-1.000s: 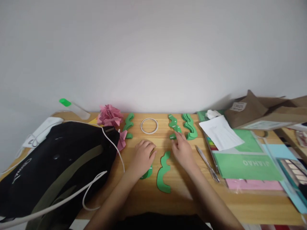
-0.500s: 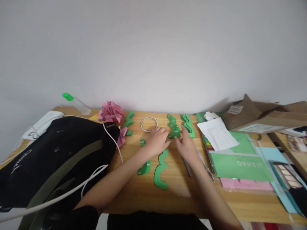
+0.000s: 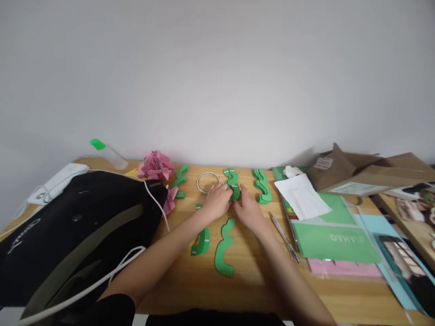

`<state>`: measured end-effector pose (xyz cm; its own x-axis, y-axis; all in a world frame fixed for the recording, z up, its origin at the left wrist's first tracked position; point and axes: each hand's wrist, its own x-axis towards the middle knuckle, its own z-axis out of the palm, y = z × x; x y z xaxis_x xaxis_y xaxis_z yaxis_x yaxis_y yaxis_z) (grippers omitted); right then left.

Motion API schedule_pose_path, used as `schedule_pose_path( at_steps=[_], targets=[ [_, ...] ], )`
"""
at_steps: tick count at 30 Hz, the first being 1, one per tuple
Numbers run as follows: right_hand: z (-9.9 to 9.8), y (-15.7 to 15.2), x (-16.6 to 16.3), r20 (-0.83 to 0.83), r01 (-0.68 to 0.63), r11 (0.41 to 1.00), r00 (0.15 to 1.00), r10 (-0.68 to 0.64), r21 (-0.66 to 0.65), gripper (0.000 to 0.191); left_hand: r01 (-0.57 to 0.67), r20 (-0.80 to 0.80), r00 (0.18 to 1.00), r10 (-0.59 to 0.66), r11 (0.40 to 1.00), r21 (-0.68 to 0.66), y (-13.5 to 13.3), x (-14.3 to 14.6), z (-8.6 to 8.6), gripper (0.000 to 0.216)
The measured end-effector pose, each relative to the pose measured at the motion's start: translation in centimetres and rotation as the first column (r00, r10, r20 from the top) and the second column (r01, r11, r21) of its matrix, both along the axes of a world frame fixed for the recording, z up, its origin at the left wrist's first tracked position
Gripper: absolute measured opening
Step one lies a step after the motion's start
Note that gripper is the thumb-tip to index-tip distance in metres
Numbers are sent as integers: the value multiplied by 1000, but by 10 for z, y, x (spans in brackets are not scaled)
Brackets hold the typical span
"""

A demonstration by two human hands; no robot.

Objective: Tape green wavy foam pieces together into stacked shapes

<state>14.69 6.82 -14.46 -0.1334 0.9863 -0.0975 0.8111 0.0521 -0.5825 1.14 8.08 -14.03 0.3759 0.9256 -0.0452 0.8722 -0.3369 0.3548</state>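
In the head view, visible on the wooden desk [image 3: 190, 290]: the marked green piece [image 3: 231, 179], lying to the right of the white ring [image 3: 208, 173], with near end partly covered by fingers. Left hand [image 3: 219, 199]: fingers bent and close together, tips at the left side of this piece; pinching or only pressing, cannot tell. Right hand [image 3: 248, 208]: thumb and forefinger only a little apart, near or touching the other side of the same end; firmness of hold, also impossible to tell. Possible, in careful judgement: a shift between layers, apparently stacked, because of uneven pushing from two sides. Possible also: creasing at a narrow neck, from too strong squeezing of a material probably thin. On top, short pale strips [image 3: 234, 186], perhaps adhesive; if really so, easy to catch on a fingertip and to tear when peeling away. Worth attention too: the strip-bearing green piece [image 3: 202, 244], partly hidden under the left forearm [image 3: 163, 262]; with a lowered arm, could be dragged out of place. Nearer to the body, between both forearms, the lone green piece [image 3: 220, 253], exposed to a sweep from either wrist. At the right forearm [image 3: 278, 267], the pen [image 3: 283, 236], liable to roll after a light touch; farther away, the green stack [image 3: 267, 197], likely to spread from a knock.
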Motion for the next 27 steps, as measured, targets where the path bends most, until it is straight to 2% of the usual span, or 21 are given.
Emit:
schedule_pose_path(
  at_steps=[13,22,27],
  targets=[
    [10,-8,-2,25,4,996,1000,-2,-89,63,-44,-62,997,45,999,15,-6,0,0,10],
    [10,-10,-2,-3,-26,995,1000,26,-91,62,-60,-85,995,60,998,-2,-5,2,1,12],
    [8,-11,-2,-25,-20,996,1000,18,-89,63,-24,-104,994,23,1000,-3,2,-1,1,15]
  ],
)
